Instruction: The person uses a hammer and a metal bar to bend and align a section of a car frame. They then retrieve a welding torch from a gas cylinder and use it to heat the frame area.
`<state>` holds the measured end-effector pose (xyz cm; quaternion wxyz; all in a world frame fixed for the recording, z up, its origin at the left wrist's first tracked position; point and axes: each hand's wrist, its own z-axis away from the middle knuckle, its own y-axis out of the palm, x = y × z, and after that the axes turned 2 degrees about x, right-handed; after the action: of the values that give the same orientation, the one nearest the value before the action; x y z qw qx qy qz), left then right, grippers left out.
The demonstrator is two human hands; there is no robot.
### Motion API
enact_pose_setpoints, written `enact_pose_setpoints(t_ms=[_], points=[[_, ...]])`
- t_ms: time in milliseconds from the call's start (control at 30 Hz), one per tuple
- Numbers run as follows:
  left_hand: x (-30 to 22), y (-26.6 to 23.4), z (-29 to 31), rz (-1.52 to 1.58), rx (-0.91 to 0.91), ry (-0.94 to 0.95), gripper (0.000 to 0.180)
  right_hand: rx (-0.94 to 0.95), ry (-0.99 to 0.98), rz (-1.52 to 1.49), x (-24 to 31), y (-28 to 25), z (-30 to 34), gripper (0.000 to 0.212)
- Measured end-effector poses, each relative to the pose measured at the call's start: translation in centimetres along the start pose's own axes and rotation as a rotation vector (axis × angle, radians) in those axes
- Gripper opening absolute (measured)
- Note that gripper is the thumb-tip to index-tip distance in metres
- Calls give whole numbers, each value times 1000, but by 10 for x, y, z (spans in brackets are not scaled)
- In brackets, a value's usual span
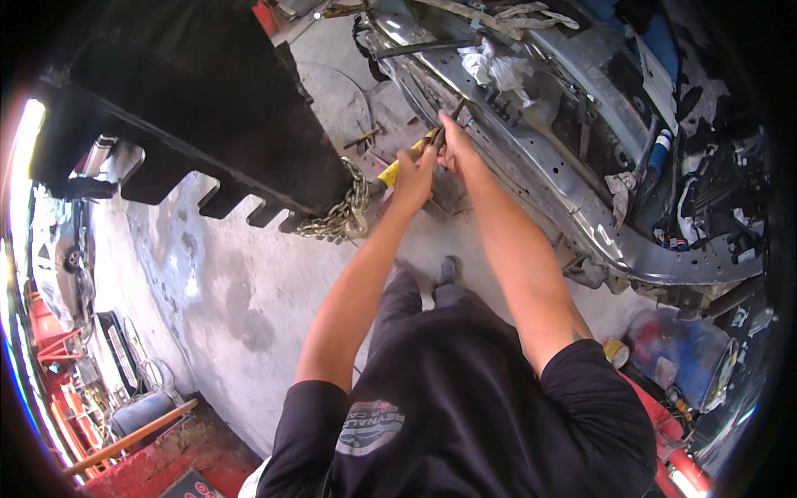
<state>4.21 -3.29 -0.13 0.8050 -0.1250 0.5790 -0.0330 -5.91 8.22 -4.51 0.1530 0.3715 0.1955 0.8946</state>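
Observation:
My left hand [413,176] is closed around a yellow bar-like piece [389,173], which shows on both sides of my fingers. Just to the right, my right hand [454,146] is closed on a thin dark tool [458,108] whose tip points toward the car body. The two hands are nearly touching, and what lies between them is partly hidden. A metal chain [355,203] with a hook hangs in a bundle left of the yellow piece, against the end of a large black steel beam [207,108]. The bare grey car sill [531,158] runs close beside my right hand.
Crumpled white paper [498,70] lies on the car body, and a blue-and-white bottle [660,151] rests further right. Loose tools [365,139] lie on the concrete floor [249,307]. Red equipment [166,452] stands at the lower left, a plastic-wrapped bundle [681,353] at the lower right.

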Motion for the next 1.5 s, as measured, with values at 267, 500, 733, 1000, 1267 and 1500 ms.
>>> enact_pose_setpoints(t_ms=[267,500,733,1000,1267,1500], points=[[83,-79,119,381,592,-383,60,-95,-119,190,-118,-118,32,49],[94,-206,181,1205,454,-249,67,-136,354,589,-269,-99,138,39],[121,-354,222,1219,325,-119,68,-9,214,1179,-363,46,116,39],[170,-470,224,1010,2,-163,18,430,-4,1317,-416,208,84,39],[165,-531,173,667,-105,-223,14,412,159,1032,-416,272,9,25],[210,-613,65,645,-240,-421,17,216,209,1151,-393,307,-126,34]])
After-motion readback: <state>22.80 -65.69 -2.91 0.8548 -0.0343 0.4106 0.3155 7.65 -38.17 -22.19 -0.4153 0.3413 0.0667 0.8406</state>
